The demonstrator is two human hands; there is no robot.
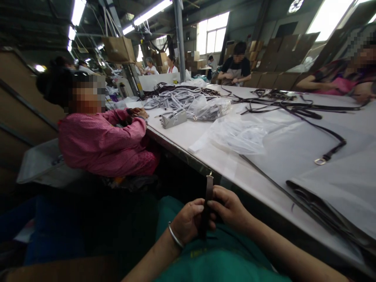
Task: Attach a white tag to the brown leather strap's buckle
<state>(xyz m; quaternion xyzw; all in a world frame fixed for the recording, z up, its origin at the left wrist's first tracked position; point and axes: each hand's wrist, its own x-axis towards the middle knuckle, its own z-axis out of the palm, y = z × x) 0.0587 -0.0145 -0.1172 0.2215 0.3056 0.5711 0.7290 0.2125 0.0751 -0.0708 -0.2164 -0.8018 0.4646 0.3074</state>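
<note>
Both my hands meet low in the view, over my lap in a teal garment, just in front of the table's near edge. My left hand (pixel 188 223), with a metal bangle on the wrist, is closed around a dark brown strap (pixel 208 190) that stands upright between the hands. My right hand (pixel 230 207) pinches the same strap from the right side. The strap's top end carries a small metal fitting. The lower part of the strap is hidden behind my fingers.
A long white table (pixel 205 137) runs to the right, with dark straps (pixel 329 152), clear plastic bags (pixel 237 133), a pile of grey straps (pixel 176 100) and a grey pouch (pixel 174 117). A person in pink (pixel 102 141) sits at left; other people work at the far side.
</note>
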